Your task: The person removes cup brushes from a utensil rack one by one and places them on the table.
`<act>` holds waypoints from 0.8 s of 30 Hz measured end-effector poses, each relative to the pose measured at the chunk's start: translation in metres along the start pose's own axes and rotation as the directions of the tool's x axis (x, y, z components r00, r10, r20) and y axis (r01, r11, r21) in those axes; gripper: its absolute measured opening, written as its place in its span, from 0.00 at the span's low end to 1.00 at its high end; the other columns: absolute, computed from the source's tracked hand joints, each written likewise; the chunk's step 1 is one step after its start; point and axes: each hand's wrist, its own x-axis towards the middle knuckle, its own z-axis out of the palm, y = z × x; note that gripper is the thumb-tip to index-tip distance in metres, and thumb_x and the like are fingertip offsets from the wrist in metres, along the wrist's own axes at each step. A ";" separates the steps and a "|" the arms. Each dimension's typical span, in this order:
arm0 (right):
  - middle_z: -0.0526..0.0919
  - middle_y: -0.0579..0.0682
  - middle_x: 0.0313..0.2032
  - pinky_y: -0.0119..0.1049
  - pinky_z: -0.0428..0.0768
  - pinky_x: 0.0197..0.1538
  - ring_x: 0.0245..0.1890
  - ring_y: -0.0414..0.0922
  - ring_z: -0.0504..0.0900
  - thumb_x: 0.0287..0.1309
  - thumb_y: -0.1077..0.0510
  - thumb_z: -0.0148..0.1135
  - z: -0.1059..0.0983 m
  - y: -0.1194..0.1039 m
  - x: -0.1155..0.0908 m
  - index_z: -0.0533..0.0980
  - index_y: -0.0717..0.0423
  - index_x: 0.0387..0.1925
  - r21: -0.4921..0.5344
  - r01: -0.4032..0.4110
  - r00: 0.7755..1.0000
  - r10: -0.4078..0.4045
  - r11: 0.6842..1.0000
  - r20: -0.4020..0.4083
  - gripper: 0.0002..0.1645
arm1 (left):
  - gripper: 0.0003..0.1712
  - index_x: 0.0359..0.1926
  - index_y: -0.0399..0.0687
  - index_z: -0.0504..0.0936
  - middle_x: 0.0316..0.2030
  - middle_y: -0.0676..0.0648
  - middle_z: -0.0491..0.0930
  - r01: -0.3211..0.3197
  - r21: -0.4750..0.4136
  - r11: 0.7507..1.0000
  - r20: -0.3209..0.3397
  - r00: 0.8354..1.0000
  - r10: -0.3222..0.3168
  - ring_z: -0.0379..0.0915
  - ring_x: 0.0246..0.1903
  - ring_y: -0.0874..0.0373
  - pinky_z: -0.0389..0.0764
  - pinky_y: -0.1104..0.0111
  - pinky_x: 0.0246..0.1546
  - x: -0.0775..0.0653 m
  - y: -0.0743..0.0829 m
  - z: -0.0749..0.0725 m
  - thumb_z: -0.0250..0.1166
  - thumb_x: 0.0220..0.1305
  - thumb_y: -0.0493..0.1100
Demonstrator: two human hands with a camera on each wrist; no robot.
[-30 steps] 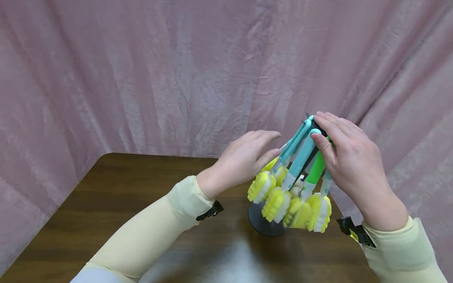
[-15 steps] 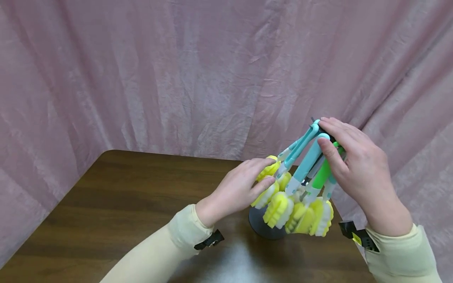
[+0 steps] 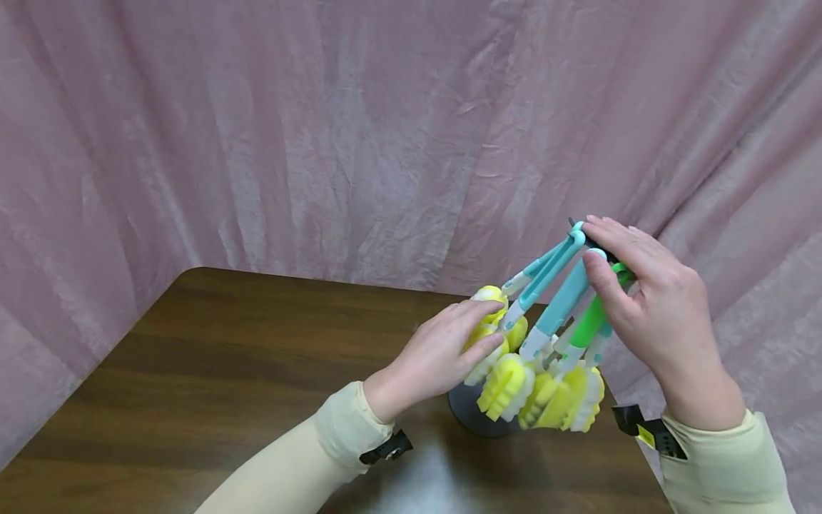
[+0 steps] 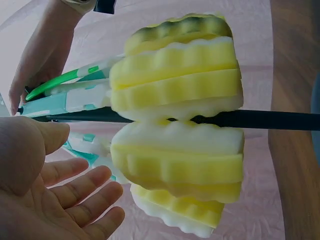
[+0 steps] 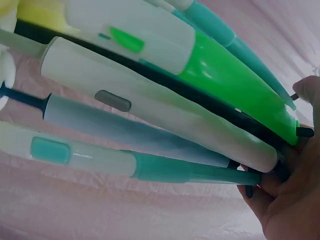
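Several sponge bottle brushes with yellow-and-white heads (image 3: pixel 504 385) hang, heads down, from a dark hooked stand. Their handles are mostly teal, with a green one (image 3: pixel 589 321) at the right and a white one (image 5: pixel 160 105) in the right wrist view. My right hand (image 3: pixel 668 307) holds the top of the stand, thumb on the near side and fingers over the hooks. Beside the sponge heads at the left, my left hand (image 3: pixel 443 350) has its fingers extended and overlaps them. In the left wrist view its palm (image 4: pixel 55 185) faces the brushes, holding nothing.
The stand's round dark base (image 3: pixel 478 421) rests on a brown wooden table (image 3: pixel 270 357), near its right side. A black pole (image 4: pixel 280 120) runs between the sponge heads. Pink curtains (image 3: pixel 321 143) hang behind the table.
My left hand has come down from the handles to the sponge heads at the left. My right hand stays on the stand's top, slightly lower and further right in the head view.
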 end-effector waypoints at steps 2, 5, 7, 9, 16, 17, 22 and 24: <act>0.80 0.46 0.59 0.39 0.65 0.66 0.63 0.48 0.75 0.65 0.49 0.59 -0.002 0.000 0.001 0.80 0.48 0.60 0.000 0.002 1.000 -0.002 1.000 0.015 0.23 | 0.30 0.70 0.53 0.70 0.66 0.57 0.70 -0.003 0.001 1.000 -0.003 1.000 0.003 0.63 0.66 0.63 0.67 0.67 0.61 0.000 0.000 0.000 0.50 0.75 0.60; 0.80 0.44 0.60 0.43 0.62 0.67 0.65 0.48 0.73 0.65 0.48 0.56 -0.005 0.002 0.003 0.80 0.47 0.61 -0.017 0.010 0.999 -0.009 1.000 0.042 0.25 | 0.30 0.71 0.54 0.69 0.65 0.57 0.70 -0.010 -0.005 1.000 -0.003 1.000 0.010 0.64 0.66 0.62 0.66 0.67 0.62 0.001 0.001 0.000 0.50 0.75 0.60; 0.79 0.43 0.60 0.46 0.61 0.67 0.65 0.48 0.72 0.65 0.48 0.53 -0.006 0.002 0.003 0.79 0.46 0.62 -0.027 0.011 0.998 -0.009 1.000 0.060 0.26 | 0.30 0.71 0.55 0.69 0.65 0.57 0.71 -0.011 -0.012 1.000 0.002 1.000 0.011 0.64 0.65 0.63 0.66 0.68 0.61 0.001 0.002 0.000 0.50 0.75 0.61; 0.78 0.43 0.61 0.47 0.60 0.66 0.64 0.50 0.73 0.66 0.49 0.51 -0.007 0.002 0.002 0.78 0.46 0.63 -0.039 0.015 0.997 -0.012 0.999 0.073 0.26 | 0.30 0.71 0.54 0.69 0.64 0.57 0.71 -0.014 -0.019 1.000 0.009 1.000 0.014 0.64 0.65 0.63 0.66 0.68 0.61 0.001 0.002 0.000 0.50 0.75 0.61; 0.77 0.46 0.63 0.44 0.61 0.67 0.60 0.54 0.75 0.68 0.52 0.47 -0.009 -0.001 -0.002 0.76 0.52 0.64 -0.093 0.061 0.996 -0.054 0.994 0.072 0.27 | 0.30 0.71 0.55 0.69 0.63 0.58 0.72 -0.024 -0.010 1.000 0.002 1.000 0.025 0.66 0.63 0.64 0.67 0.69 0.60 0.002 0.005 0.001 0.50 0.75 0.61; 0.77 0.46 0.63 0.43 0.61 0.68 0.61 0.54 0.74 0.69 0.52 0.47 -0.009 -0.002 -0.002 0.76 0.52 0.65 -0.093 0.056 0.996 -0.049 0.994 0.078 0.27 | 0.30 0.71 0.55 0.69 0.63 0.58 0.72 -0.030 -0.006 1.000 0.002 1.000 0.030 0.66 0.63 0.64 0.67 0.70 0.59 0.003 0.007 0.001 0.51 0.75 0.60; 0.72 0.49 0.66 0.52 0.70 0.54 0.58 0.53 0.74 0.71 0.53 0.45 -0.011 -0.005 -0.007 0.74 0.49 0.67 -0.085 -0.037 0.990 0.048 0.996 0.131 0.27 | 0.30 0.72 0.56 0.67 0.61 0.58 0.73 -0.043 -0.002 0.999 0.023 0.999 0.043 0.67 0.59 0.67 0.69 0.70 0.56 0.004 0.012 0.005 0.50 0.76 0.60; 0.69 0.51 0.65 0.54 0.70 0.46 0.53 0.53 0.74 0.71 0.53 0.44 -0.012 -0.006 -0.009 0.73 0.48 0.68 -0.081 -0.067 0.987 0.078 0.994 0.143 0.27 | 0.30 0.72 0.57 0.67 0.62 0.58 0.72 -0.036 -0.005 0.999 0.031 0.999 0.037 0.66 0.60 0.67 0.69 0.70 0.56 0.004 0.013 0.007 0.49 0.76 0.61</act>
